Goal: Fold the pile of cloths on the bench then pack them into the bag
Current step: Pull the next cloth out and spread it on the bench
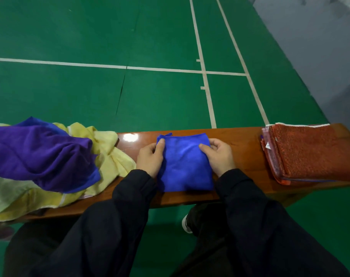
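1. The green court floor, crossed by white lines, stretches out beyond both hands and past the far edge of the bench.
2. The glossy wooden bench runs left to right under the hands; bare wood shows just outside the right hand as far as the folded stack, and a narrower bare strip lies outside the left hand.
3. The unfolded pile lies to the outer side of the left hand: a purple cloth draped over pale yellow cloths, whose nearest edge almost reaches the left wrist and whose front part hangs over the bench's near edge.
4. The folded stack lies well beyond the outer side of the right hand, a rust-orange towel on top, its layered edges facing the hand.
5. The folded blue cloth lies flat on the bench between the two hands, its near edge at the bench's front edge.
6. The left hand holds the cloth's left edge, thumb on top near the far corner, fingers curled at the edge.
7. The right hand grips the right edge, thumb pressed onto the top surface, fingers curled alongside.
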